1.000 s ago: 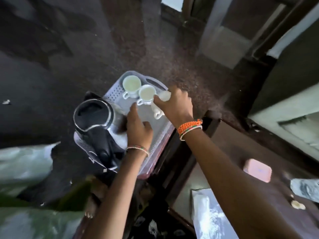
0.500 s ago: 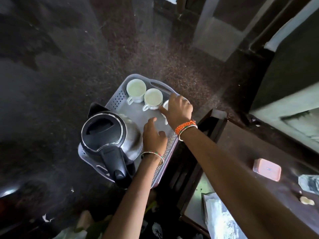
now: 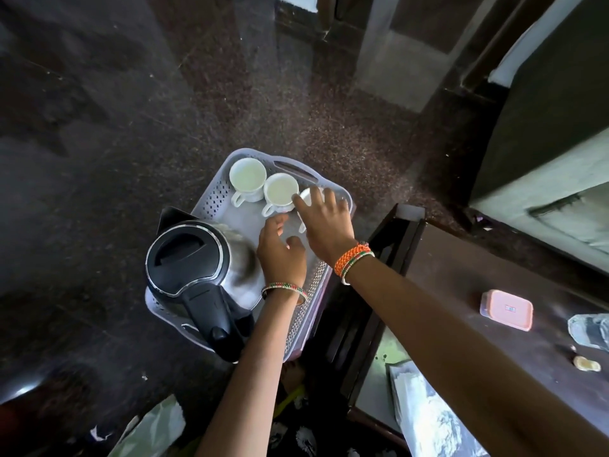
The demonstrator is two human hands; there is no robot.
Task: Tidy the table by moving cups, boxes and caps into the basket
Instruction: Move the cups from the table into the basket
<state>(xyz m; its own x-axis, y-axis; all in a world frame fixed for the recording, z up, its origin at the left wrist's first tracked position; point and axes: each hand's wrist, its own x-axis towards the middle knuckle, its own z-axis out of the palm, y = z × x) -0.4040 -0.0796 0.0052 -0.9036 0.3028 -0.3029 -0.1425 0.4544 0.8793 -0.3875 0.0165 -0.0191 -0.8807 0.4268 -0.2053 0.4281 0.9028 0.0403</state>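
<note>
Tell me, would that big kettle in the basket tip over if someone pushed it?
Probably not easily: the kettle looks wide and squat, sitting flat in the basket. Its shiny metal body may be slippery, so the black handle seems the safer grip. It likely feels heavy.

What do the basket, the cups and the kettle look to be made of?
The basket looks like pale grey moulded plastic: its walls are pierced with regular small holes. The cups look like glazed white ceramic, smooth and glossy with looped handles. The kettle seems to have a brushed metal body that catches the light, with a black lid and handle, probably plastic.
</note>
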